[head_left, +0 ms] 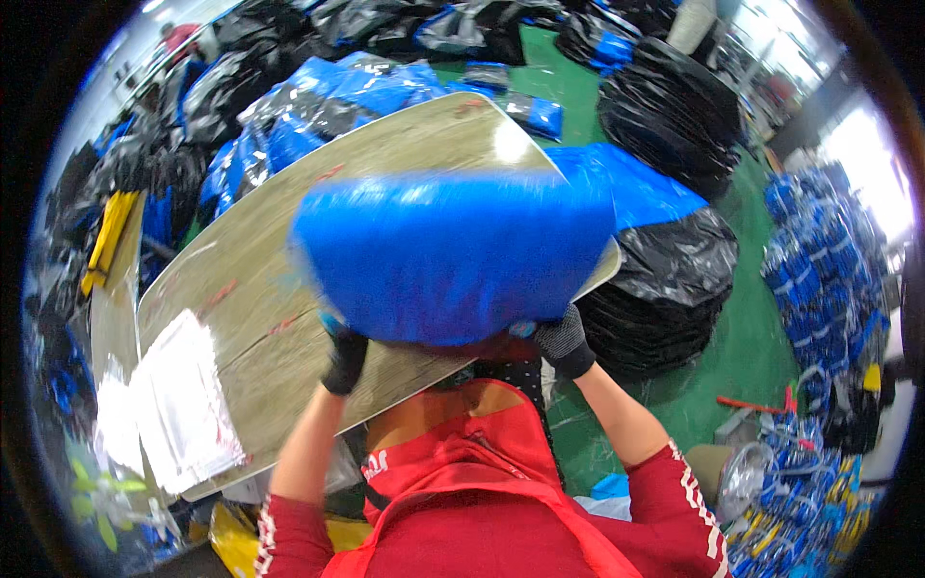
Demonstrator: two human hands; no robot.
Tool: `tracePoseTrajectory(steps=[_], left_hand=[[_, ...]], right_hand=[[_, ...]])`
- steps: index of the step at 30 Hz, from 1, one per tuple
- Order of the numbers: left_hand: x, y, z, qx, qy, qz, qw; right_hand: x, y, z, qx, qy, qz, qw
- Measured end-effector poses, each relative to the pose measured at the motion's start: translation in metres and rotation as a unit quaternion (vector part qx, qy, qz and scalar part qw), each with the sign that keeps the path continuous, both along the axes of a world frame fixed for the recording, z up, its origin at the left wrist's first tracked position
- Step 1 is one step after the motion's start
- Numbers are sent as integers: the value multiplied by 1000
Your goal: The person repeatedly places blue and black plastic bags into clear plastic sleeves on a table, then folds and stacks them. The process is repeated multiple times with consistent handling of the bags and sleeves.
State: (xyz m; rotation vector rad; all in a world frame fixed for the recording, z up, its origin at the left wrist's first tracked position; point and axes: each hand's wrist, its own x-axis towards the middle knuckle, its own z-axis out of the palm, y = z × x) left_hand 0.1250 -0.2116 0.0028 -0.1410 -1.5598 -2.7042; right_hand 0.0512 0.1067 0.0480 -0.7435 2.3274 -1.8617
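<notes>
Dark-red top (462,544); sleeves (689,506) white-patterned. Bright-red apron (506,424), shoulder straps. Dark knit gloves (567,349), light-blue fingertips.

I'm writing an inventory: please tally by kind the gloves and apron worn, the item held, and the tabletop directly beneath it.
Dark gloves (left hand, right hand): 2
Red apron: 1
Blue held item: 1
Wood-grain tabletop: 1
Total: 5

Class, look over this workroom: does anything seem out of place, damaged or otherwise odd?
Reddish marks streak the wood-patterned tabletop left of the blue bundle, odd against the brownish grain; whether stains or scrapes, I cannot tell.
</notes>
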Motion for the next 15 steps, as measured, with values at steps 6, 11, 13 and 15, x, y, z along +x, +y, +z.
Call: tracePoseTrajectory(steps=[6,11,13,15], left_hand=[[73,29,-17,-381,-104,223,891],[126,-142,-4,-773,-114,193,594],[164,-243,-9,-714,-90,441,537],[206,-319,-27,-723,-224,460,465]], right_hand=[[17,-42,-21,-74,-330,149,929],[8,-25,-44,-83,-459,123,876],[2,-16,-47,-44,-459,129,878],[-1,-9,-46,-27,-468,117,876]])
